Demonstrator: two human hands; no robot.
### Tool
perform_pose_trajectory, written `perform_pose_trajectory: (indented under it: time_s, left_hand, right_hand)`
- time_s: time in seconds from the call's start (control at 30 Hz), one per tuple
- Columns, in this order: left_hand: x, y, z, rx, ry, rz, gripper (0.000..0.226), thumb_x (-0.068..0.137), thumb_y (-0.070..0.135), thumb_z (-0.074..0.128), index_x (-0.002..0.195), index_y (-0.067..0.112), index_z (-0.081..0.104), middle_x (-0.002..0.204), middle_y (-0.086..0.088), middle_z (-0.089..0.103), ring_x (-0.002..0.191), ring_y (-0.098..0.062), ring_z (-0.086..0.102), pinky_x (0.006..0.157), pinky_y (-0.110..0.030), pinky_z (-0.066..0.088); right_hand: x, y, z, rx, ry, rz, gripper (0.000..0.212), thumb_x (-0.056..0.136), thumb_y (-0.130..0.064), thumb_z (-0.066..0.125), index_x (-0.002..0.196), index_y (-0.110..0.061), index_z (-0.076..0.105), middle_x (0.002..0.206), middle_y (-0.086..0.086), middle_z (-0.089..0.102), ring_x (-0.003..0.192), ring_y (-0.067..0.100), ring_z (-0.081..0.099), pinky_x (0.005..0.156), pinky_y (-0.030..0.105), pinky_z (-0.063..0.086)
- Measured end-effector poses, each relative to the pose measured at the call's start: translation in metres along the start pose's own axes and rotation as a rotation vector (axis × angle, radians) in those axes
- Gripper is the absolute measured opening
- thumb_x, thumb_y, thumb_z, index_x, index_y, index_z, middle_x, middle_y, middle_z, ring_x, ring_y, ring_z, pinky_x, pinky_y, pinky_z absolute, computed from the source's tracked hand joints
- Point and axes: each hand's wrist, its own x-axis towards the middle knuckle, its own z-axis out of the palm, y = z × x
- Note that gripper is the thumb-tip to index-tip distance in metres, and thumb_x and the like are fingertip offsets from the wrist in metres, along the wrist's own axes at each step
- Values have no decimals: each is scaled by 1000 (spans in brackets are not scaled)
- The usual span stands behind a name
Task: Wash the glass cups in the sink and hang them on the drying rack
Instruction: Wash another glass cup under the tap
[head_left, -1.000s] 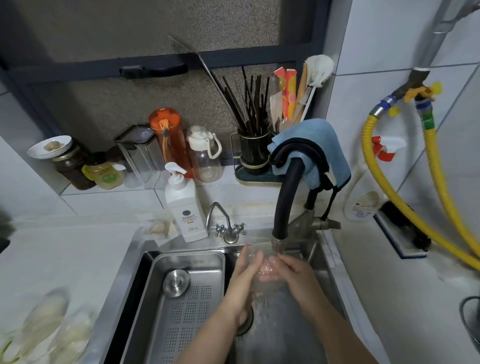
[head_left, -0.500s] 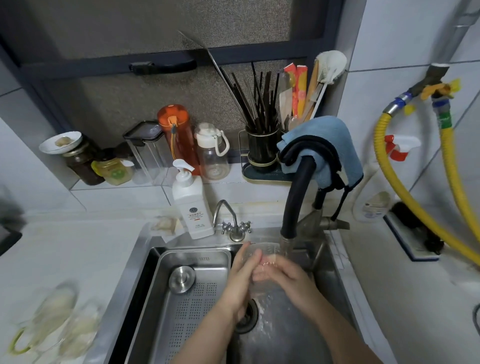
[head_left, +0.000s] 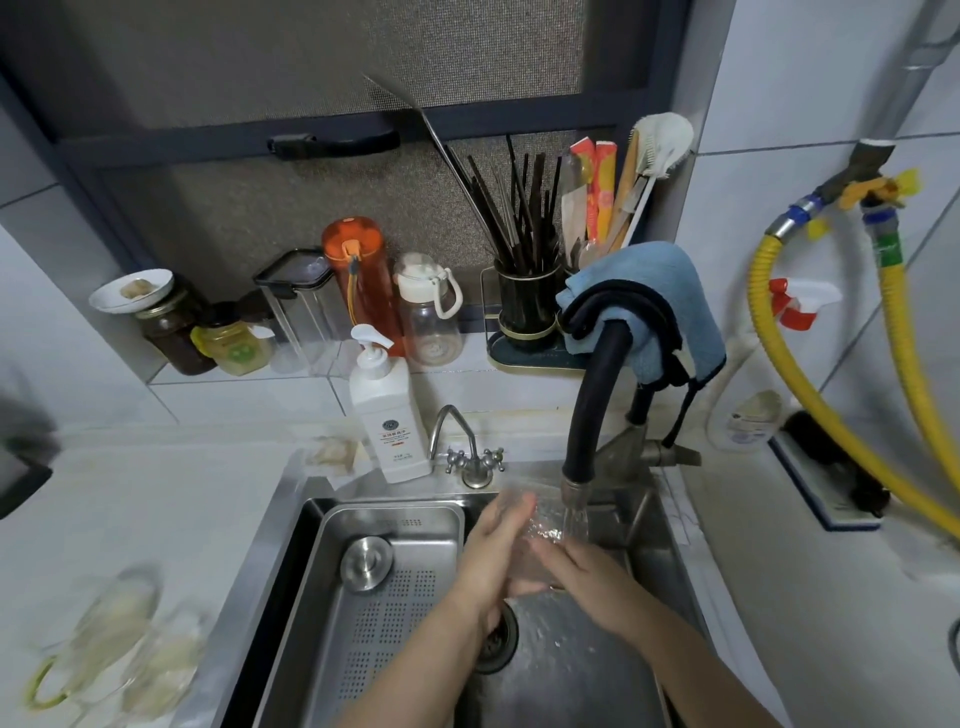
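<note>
Head view: you are rinsing 1 clear glass cup (head_left: 524, 525) under the stream running from the black hose faucet (head_left: 587, 410), with both arms reaching over the stainless sink (head_left: 670, 561). Your left hand (head_left: 493, 556) is wrapping the cup from the near-left side, fingers curled up around its wall; your right hand (head_left: 576, 566) is gripping it from the right, fingers folded across the lower part. The cup itself is sitting between your palms just above the drain (head_left: 496, 639), its rim tipped toward the water, though glare and blur are hiding its exact tilt.

Judging by this, you are mid-wash on this cup, and the hanging step is not yet started; no drying rack is showing anywhere in the picture. On the white counter at lower left, 2 more glass cups (head_left: 119, 639) are lying blurred, 1 with a greenish handle; whether they are clean or waiting I cannot tell.

Materials are reading plainly: thin, slippery transparent glass, wet and likely hard to hold; brushed steel basin with a perforated colander tray (head_left: 384, 613) seated in its left half; matte rubber hose; a soft blue cloth (head_left: 660, 306) draped over the faucet neck; a smooth white plastic soap pump bottle (head_left: 387, 415) standing at the sink's back edge.
</note>
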Motion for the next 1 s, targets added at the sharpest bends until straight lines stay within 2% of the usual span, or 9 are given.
perform_pose_trajectory:
  time_s: [0.1, 0.2, 0.3, 0.4, 0.5, 0.6, 0.77, 0.87, 1.0]
  left_hand:
    - [-5, -2, 8, 14, -6, -1, 36, 82, 55, 66, 108, 31, 68, 108, -5, 72, 100, -22, 70, 77, -51, 59]
    - [-5, 1, 7, -2, 4, -12, 36, 82, 55, 66, 108, 30, 68, 108, -6, 72, 99, -23, 71, 79, -57, 57]
    - [-2, 4, 2, -27, 25, -52, 48, 77, 56, 70, 117, 33, 61, 104, -6, 74, 93, -26, 73, 79, -55, 57]
    - [-3, 0, 2, -25, 44, -58, 56, 73, 58, 73, 121, 32, 60, 110, -5, 72, 94, -26, 72, 70, -47, 60]
    - [-5, -3, 8, -9, 30, -56, 50, 76, 60, 69, 113, 27, 66, 112, -6, 71, 96, -27, 71, 67, -45, 59]
    - [-5, 2, 9, -20, 26, -54, 43, 82, 55, 64, 109, 21, 68, 103, -6, 73, 92, -26, 73, 74, -50, 59]
    - [-3, 4, 5, 4, 37, -46, 42, 78, 57, 69, 112, 33, 63, 104, -4, 74, 88, -22, 73, 70, -44, 61]
    - [-2, -1, 7, 37, 37, -20, 42, 78, 58, 68, 111, 32, 67, 105, -4, 74, 92, -22, 73, 68, -43, 60]
    - [0, 1, 8, 38, 29, -30, 47, 81, 59, 64, 117, 29, 62, 101, -3, 74, 88, -22, 73, 72, -45, 60]
  right_hand:
    - [6, -13, -2, 250, 12, -12, 40, 98, -18, 43, 134, -35, 44, 133, -16, 50, 124, -1, 46, 105, 23, 34]
    - [8, -14, -2, 306, -35, -29, 42, 96, -5, 44, 124, -37, 45, 124, -22, 53, 114, -14, 48, 94, 8, 37]
    - [-2, -12, -4, 86, -97, 10, 20, 101, -33, 42, 106, -30, 61, 110, -9, 66, 105, 0, 61, 96, 22, 46]
    - [-2, -3, -7, -190, -106, 10, 34, 99, -49, 34, 105, -29, 60, 106, -9, 65, 98, 3, 61, 99, 32, 45]
    - [6, -10, -5, 122, -134, -10, 35, 100, -32, 42, 135, -39, 38, 139, -20, 42, 131, 2, 39, 108, 24, 30]
    - [8, -11, -9, 284, -140, 6, 41, 99, -15, 47, 135, -35, 40, 134, -20, 51, 127, -4, 45, 104, 14, 34]
    - [1, 3, -11, -56, -105, 26, 47, 87, -68, 39, 114, -36, 60, 110, -11, 67, 103, 4, 63, 100, 35, 47]
    - [4, -1, -10, 164, -91, 9, 37, 95, -37, 51, 130, -45, 40, 126, -23, 52, 119, -2, 50, 96, 19, 40]
    - [4, 3, -6, 170, -84, -80, 45, 93, -16, 56, 134, -27, 43, 124, -10, 58, 112, -4, 57, 92, 17, 45]
